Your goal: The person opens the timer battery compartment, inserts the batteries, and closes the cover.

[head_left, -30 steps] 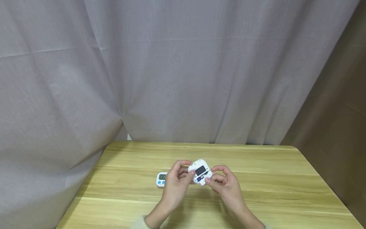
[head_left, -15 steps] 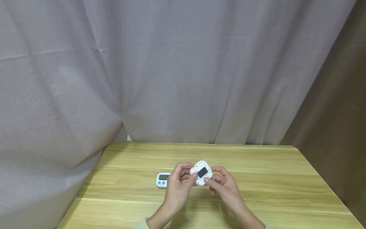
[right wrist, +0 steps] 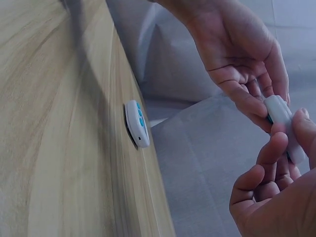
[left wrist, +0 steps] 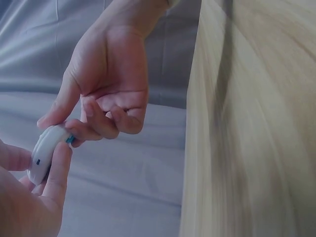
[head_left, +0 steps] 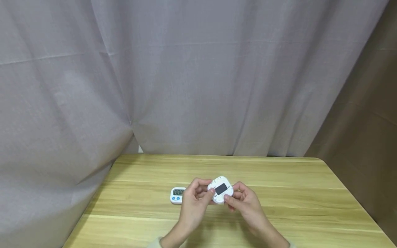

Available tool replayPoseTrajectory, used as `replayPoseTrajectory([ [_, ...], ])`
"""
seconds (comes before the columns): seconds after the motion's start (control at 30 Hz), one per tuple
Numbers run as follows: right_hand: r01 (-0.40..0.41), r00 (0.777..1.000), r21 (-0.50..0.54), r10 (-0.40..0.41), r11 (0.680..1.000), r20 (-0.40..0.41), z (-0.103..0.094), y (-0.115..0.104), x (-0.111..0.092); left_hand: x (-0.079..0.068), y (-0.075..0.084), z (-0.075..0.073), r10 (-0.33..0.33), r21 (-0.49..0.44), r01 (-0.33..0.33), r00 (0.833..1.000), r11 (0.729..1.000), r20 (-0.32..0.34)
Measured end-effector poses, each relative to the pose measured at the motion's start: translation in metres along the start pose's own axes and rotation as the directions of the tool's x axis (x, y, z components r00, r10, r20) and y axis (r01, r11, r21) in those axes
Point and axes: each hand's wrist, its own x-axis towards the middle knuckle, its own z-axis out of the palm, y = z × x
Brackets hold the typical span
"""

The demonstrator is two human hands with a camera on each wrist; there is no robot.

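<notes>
Between both hands, above the table, is a white digital timer (head_left: 220,189), its back with a dark rectangle turned up. My left hand (head_left: 194,204) pinches its left side, thumb on the back. My right hand (head_left: 246,205) pinches the lower right edge between thumb and fingers. The left wrist view shows the held timer (left wrist: 45,154) edge-on, with a bit of blue by the fingers. A second white timer (head_left: 176,198) with blue buttons lies on the table, partly hidden behind the left hand; in the right wrist view this other timer (right wrist: 137,123) shows whole.
The wooden table (head_left: 294,193) has rounded back corners. Grey curtains (head_left: 198,86) hang behind it and along its left side, and a darker brownish drape (head_left: 366,137) runs along the right.
One second ago the held timer's battery compartment stood open with a battery showing; now its back is covered. Timer and hands have shifted slightly right and down.
</notes>
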Motion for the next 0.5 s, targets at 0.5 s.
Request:
replayPoseTrajectory([
  [0.5, -0.083, 0.988, 0.047, 0.077, 0.995, 0.132, -0.004, 0.000, 0.000, -0.003, 0.012, -0.003, 0.267, 0.460, -0.354, 0.932, 0.814, 0.246],
])
